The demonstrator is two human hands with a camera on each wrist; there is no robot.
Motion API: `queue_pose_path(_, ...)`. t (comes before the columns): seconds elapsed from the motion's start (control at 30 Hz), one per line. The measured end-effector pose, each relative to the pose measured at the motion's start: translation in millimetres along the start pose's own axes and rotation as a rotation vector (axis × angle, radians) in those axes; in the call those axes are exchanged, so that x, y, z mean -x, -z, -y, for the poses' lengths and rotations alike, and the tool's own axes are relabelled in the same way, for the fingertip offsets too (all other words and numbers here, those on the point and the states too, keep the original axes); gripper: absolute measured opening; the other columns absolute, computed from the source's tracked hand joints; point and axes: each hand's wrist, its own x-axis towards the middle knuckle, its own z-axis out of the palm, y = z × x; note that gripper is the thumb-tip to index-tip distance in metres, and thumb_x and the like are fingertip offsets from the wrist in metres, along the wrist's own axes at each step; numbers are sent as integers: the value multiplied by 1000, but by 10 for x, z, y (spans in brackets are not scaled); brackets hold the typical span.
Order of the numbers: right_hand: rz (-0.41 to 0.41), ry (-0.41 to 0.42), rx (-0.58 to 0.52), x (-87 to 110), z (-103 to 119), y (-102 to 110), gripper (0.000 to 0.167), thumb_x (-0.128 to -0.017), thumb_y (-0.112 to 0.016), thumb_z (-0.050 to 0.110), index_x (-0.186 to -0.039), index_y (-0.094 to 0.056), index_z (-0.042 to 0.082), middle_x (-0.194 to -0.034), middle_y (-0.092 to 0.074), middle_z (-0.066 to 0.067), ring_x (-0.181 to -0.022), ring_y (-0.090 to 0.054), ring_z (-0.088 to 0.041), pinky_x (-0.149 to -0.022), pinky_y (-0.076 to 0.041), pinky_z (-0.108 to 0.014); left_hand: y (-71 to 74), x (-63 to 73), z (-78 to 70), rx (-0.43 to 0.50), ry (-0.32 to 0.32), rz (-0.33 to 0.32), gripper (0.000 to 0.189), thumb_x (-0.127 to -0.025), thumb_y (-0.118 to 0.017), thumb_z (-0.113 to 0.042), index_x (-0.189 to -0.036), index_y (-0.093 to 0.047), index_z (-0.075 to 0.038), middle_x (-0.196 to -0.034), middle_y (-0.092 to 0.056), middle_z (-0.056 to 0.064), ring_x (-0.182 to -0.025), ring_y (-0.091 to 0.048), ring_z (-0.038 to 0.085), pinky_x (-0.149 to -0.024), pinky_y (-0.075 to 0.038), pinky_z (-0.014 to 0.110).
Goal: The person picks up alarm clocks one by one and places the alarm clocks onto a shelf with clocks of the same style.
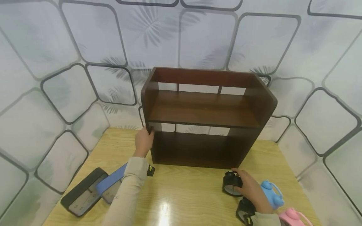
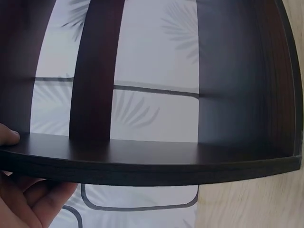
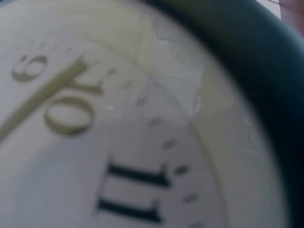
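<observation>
My left hand (image 1: 144,142) grips the left side panel of a dark brown two-tier wooden shelf (image 1: 203,108). In the left wrist view, the thumb (image 2: 8,136) lies on the panel's inner face and the other fingers (image 2: 50,197) are curled outside it. My right hand (image 1: 251,188) holds a small black twin-bell alarm clock (image 1: 230,185) near the shelf's front right corner, thumb at the front and fingers over the top. A second black alarm clock (image 1: 244,208) sits under that wrist; a white clock dial (image 3: 118,137) with a dark rim fills the right wrist view.
A blue alarm clock (image 1: 272,193) and a pink one (image 1: 292,216) stand right of my right forearm. At the left, a black-cased box with a pale face (image 1: 85,191) lies beside a similar blue one (image 1: 111,180), partly behind my left sleeve. Patterned walls surround the wooden table (image 1: 181,188).
</observation>
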Motion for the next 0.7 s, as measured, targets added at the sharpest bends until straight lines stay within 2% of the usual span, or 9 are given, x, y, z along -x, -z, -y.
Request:
queue_pose_path(0.2,1,6,1,9,20,6,67,-63,-81,1,-124,-53,1,-106,-62,-16,-97,-62,-33,-82,-49,-46,20,19,-33,13,31,3,28,-93,-50,-25,-90,-57,1,-88,-67,30,-85,-63,49,-71,-45,56)
queue_pose_path(0.4,27,-6,3,-22,16,-30,64,-65,-80,2,-123,-53,2,-104,-61,-16,-96,-61,-32,-82,-49,-46,21,26,-28,14,35,11,28,-94,-49,-26,-94,-58,1,-91,-67,29,-87,-63,48,-73,-45,56)
queue_pose_path(0.7,39,-15,11,-97,108,-85,63,-67,-81,6,-123,-53,5,-111,-62,-17,-101,-61,-35,-84,-49,-49,28,28,-51,10,39,21,29,-95,-49,-26,-93,-58,1,-91,-67,28,-87,-63,47,-73,-45,55)
